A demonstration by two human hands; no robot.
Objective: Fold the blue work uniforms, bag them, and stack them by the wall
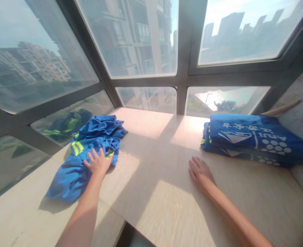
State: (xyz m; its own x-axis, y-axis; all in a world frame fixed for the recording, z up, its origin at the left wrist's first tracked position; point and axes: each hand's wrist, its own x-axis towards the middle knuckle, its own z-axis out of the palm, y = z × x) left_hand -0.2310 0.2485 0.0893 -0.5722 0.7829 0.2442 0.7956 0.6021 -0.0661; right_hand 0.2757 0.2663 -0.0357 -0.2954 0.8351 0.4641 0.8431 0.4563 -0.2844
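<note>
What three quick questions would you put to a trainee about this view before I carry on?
1. True or false: the left hand lies on the crumpled blue garment.
2. Fill in: the folded stack sits on the table on the person's ____ side.
3. The right hand is: A gripping the folded stack, B flat on the table, C raised in the air.
Key: 1 true; 2 right; 3 B.

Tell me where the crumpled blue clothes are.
In the head view, the crumpled blue clothes lie left on the tabletop by the window, under the left hand.
</note>
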